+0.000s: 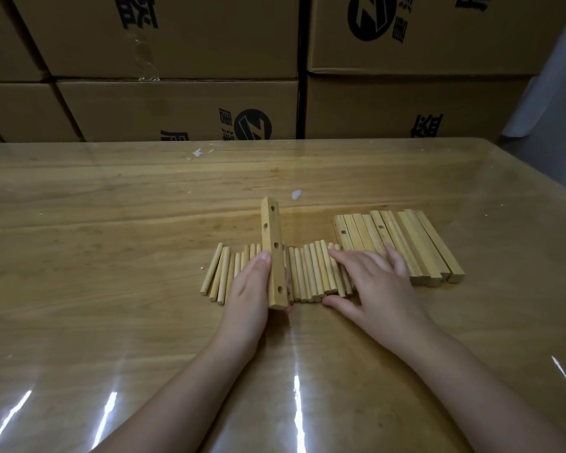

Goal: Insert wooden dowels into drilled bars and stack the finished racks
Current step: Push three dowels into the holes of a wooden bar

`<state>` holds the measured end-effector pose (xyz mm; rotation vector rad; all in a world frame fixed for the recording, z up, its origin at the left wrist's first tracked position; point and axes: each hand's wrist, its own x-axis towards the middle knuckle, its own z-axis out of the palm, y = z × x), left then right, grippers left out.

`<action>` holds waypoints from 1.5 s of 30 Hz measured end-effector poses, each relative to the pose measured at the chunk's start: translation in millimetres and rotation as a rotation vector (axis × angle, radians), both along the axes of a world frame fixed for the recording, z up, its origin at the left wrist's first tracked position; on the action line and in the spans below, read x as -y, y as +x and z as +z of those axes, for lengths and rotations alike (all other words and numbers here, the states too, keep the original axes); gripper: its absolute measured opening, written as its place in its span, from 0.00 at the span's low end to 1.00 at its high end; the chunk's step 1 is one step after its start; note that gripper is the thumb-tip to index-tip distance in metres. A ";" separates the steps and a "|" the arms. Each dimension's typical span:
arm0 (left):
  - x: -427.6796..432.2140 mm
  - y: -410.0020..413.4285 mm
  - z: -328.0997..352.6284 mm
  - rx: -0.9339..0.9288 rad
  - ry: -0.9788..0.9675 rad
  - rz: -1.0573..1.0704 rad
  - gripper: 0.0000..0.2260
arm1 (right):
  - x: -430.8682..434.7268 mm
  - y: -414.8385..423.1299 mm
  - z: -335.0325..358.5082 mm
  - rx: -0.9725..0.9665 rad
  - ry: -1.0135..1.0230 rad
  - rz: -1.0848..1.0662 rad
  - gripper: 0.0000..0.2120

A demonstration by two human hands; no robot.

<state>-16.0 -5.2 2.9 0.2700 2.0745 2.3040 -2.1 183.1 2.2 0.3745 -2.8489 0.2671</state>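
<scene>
At centre of counter (111,223), your left grip (249,286) clasps drilled bar (273,243), holes empty. Your right grip (370,282) lies flat, fingers straight on dowels (307,273), holding none. Spare bars (406,240) just beside. No rack built yet; all inserting, stacking left.

Lighting is moderate and warm, from above. The glossy cover on the desk (111,207) returns white glare streaks along the near edge and a broad sheen at the far right corner. The boxes (177,37) behind sit in dimmer light. Shadows beside the bar (270,237) and dowels (311,273) are soft and short. Centre detail is sharp; straight edges bow toward the frame borders.
</scene>
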 end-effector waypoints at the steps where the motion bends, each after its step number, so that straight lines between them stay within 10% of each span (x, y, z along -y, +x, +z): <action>1: 0.0 0.0 0.0 -0.004 -0.001 0.001 0.17 | -0.3 0.4 0.3 -0.021 0.007 0.008 0.32; 16: 1.7 -1.6 -2.7 0.018 -0.035 0.012 0.16 | 2.1 4.7 9.4 -0.051 -0.085 0.077 0.17; 28: 1.5 0.7 -5.3 -0.078 -0.039 -0.087 0.13 | -2.8 -4.5 8.3 0.081 -1.145 -0.074 0.13; 45: 0.3 2.0 -6.7 -0.102 -0.158 -0.119 0.16 | -1.4 -7.0 1.0 -0.103 -0.980 -0.046 0.11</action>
